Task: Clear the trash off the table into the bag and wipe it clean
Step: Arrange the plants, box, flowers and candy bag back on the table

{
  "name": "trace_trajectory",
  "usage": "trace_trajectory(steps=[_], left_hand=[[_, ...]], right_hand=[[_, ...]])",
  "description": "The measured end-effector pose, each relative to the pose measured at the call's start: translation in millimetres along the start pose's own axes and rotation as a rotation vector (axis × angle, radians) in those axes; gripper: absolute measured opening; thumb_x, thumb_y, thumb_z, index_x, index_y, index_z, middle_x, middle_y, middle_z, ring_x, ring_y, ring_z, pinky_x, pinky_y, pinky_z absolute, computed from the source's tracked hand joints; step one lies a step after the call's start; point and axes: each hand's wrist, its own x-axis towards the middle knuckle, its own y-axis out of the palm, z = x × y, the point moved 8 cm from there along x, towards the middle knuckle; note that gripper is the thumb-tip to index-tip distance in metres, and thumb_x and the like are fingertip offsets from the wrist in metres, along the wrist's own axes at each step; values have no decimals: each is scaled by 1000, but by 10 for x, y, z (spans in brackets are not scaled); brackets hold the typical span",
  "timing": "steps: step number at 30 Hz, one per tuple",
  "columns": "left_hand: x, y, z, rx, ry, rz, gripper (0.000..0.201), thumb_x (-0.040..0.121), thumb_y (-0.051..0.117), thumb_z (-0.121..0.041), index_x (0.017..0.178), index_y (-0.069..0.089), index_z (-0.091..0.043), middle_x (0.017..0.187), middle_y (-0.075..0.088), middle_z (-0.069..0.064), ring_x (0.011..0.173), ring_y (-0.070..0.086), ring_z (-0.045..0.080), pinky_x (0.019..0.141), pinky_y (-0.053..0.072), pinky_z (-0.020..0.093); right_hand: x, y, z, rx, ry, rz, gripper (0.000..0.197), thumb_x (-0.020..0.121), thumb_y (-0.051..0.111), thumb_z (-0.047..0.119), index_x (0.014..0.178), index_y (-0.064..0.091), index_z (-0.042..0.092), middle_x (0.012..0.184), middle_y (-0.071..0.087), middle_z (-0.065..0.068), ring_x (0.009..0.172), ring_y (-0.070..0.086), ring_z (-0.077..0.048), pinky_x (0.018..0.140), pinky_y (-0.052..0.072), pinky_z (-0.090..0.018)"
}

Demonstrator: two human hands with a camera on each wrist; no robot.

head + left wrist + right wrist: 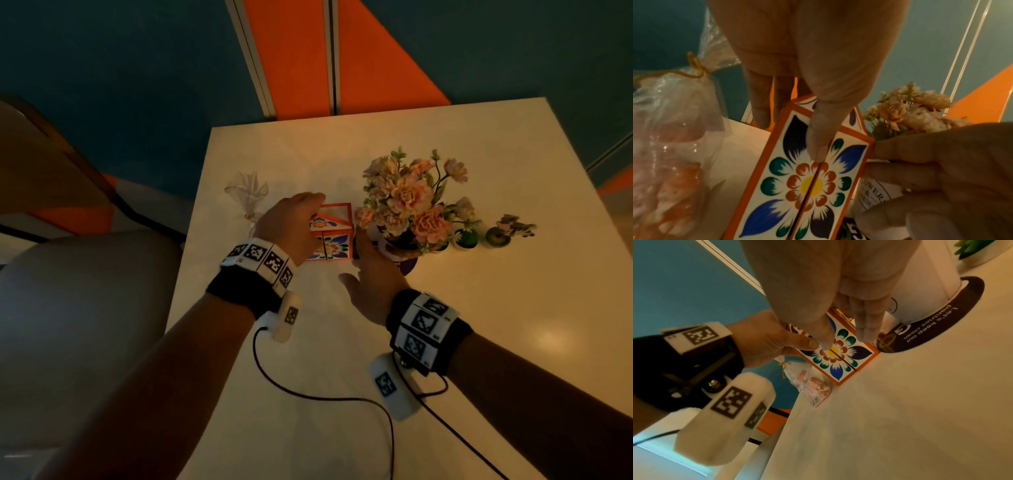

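Observation:
An orange-bordered box (334,240) painted with a flower stands on the white table (342,359), between a tied clear plastic bag (248,193) and a flower pot. My left hand (291,222) grips the box from its left and top; in the left wrist view its thumb (818,142) presses the front face of the box (807,186) and the fingers reach over the far side. My right hand (371,270) is open, its straight fingers (865,327) lying against the right side of the box (840,358). The plastic bag (809,382) holds orange-pink pieces.
The pot of pink flowers (407,202) stands on a round dark sticker (941,321) right of the box. Two small potted plants (466,236) sit further right. A cushioned chair (68,308) stands at the table's left edge. Wrist cables trail over the near tabletop.

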Motion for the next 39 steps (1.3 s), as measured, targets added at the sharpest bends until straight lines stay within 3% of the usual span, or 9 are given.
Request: trace_trajectory(steps=[9,16,18,21,23,26,32,36,39], left_hand=[[58,-6,-9,-75,-8,-51,62,75,76,-22,132,52,-22,122,64,1,110,61,21,96,49,37],[-37,-64,-2,-116,-38,-84,78,71,80,-24,139,43,-18,134,53,3,120,53,21,100,46,36],[-262,-250,0,-106,-42,-291,69,73,77,-27,134,48,-13,132,52,6,120,49,24,98,43,35],[-711,-240,-260,-147,112,-529,34,76,66,-27,105,64,-10,101,62,7,90,56,21,79,47,30],[-764,168,-460,-296,101,-297,32,78,67,-30,106,66,-14,98,64,1,76,56,12,71,50,27],[-601,770,-641,-489,-86,45,58,83,69,-33,135,48,-19,114,62,-5,75,59,9,78,52,27],[-157,1281,-722,-835,-266,130,72,75,68,-40,138,34,-29,111,66,1,91,67,31,79,57,48],[-27,1326,-789,-833,-245,106,65,80,71,-32,134,36,-26,109,66,2,89,67,30,74,57,41],[15,1346,-782,-835,-251,84,63,79,73,-29,132,39,-24,109,67,5,92,67,34,75,57,43]], right_hand=[[48,24,-83,6,17,22,86,88,61,24,152,2,27,158,24,-1,141,33,-26,113,34,-44],[-187,-54,-66,43,34,117,87,91,61,25,152,-1,31,158,24,1,136,41,-23,108,41,-37],[-378,-167,-234,37,102,153,73,91,61,24,151,19,25,147,43,-2,120,55,-21,101,47,-35],[-597,-441,-614,8,206,97,40,91,62,22,130,54,17,125,60,0,91,63,-20,90,51,-36],[-619,-636,-778,15,248,4,36,91,62,20,126,54,16,122,60,-1,82,62,-21,83,49,-35],[-485,-837,-849,60,287,-124,45,91,61,22,133,44,19,127,56,0,81,58,-21,78,46,-37],[-195,-902,-781,187,208,-148,50,90,61,28,136,40,25,130,56,2,82,60,-18,81,47,-40],[-76,-866,-769,247,133,-107,64,83,67,39,141,40,27,140,52,6,123,52,-20,101,43,-35],[-34,-856,-834,229,143,-99,65,82,68,37,140,41,24,137,54,3,122,52,-21,96,42,-31]])
